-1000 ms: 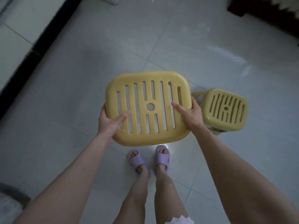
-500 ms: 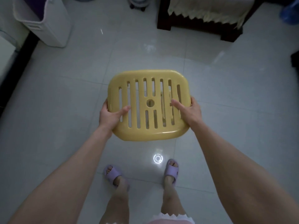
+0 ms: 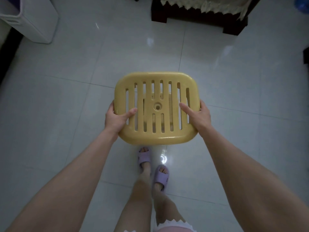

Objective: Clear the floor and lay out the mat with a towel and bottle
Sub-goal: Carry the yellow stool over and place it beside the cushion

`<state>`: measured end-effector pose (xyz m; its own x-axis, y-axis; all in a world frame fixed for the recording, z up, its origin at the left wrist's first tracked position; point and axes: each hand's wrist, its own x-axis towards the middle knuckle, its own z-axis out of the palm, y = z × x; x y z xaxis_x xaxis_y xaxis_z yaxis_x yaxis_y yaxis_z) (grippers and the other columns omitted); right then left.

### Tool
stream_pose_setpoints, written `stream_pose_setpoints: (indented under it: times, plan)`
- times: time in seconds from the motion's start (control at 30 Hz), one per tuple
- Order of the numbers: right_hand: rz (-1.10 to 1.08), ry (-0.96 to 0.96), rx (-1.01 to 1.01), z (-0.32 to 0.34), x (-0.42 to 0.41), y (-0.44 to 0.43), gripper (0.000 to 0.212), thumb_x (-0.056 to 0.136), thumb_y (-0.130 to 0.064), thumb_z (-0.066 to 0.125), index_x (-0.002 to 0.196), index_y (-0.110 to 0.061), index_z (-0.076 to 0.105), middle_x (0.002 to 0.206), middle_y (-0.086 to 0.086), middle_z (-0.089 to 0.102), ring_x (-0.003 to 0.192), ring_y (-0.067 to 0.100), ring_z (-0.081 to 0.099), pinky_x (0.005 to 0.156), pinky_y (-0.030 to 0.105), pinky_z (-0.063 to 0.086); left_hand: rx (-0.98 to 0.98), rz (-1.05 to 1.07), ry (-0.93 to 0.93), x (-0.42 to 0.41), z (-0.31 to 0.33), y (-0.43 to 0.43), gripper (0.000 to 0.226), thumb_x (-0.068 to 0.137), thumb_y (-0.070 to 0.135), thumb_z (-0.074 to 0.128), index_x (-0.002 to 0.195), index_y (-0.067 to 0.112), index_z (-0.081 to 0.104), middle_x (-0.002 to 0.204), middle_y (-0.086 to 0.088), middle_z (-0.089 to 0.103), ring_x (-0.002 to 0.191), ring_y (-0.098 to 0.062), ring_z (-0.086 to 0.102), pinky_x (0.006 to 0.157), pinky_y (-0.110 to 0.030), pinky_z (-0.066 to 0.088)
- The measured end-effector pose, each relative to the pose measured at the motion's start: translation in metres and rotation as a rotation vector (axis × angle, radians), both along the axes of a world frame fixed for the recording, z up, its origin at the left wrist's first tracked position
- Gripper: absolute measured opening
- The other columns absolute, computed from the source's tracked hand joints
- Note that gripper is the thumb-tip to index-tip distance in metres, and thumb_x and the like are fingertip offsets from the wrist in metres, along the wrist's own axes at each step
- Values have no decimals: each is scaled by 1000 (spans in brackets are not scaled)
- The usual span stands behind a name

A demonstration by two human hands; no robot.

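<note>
A yellow plastic stool (image 3: 157, 131) with a slotted seat and a centre hole is held in the air above the pale tiled floor (image 3: 66, 97). My left hand (image 3: 117, 118) grips its left rim, thumb lying on the seat. My right hand (image 3: 198, 117) grips the right rim the same way. The stool's legs are mostly hidden under the seat. No mat, towel or bottle is in view.
A white bin (image 3: 31, 22) stands at the far left by a dark wall strip. Dark wooden furniture (image 3: 200, 15) with a lace-edged cloth stands at the far side. A blue object (image 3: 301, 5) shows at the top right corner. My feet in purple slippers (image 3: 144, 156) stand below the stool.
The view has swung away from a second yellow stool on the floor and toward the bin and dark furniture. Both hands keep the same grip on the stool. My feet have stepped.
</note>
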<state>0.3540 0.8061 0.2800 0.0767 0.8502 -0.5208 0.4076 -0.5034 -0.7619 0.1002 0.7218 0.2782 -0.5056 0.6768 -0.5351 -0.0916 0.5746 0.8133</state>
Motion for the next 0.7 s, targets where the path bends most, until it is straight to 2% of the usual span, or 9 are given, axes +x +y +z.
stream_pose_setpoints:
  times: [0.2, 0.4, 0.7]
  plan:
    - [-22, -26, -44, -49, 4, 43, 79, 67, -56, 77, 134, -25, 49, 121, -2, 62, 110, 20, 59, 98, 47, 49, -50, -16, 1, 2, -49, 48, 83, 63, 35, 85, 135, 24, 47, 120, 2, 62, 106, -19, 61, 92, -42, 52]
    - [-17, -49, -92, -103, -7, 80, 73, 69, -55, 75, 132, -27, 50, 117, -6, 61, 109, 19, 59, 97, 46, 49, -126, -26, -9, -9, -101, 87, 84, 65, 35, 85, 137, 24, 44, 123, 2, 60, 108, -19, 59, 94, -43, 51]
    - [-10, -106, -172, -191, -20, 109, 80, 65, -61, 75, 133, -27, 49, 120, -4, 62, 110, 20, 59, 97, 46, 49, -211, -42, -6, -21, -193, 116, 84, 64, 35, 85, 137, 25, 45, 125, 3, 59, 110, -18, 58, 96, -44, 50]
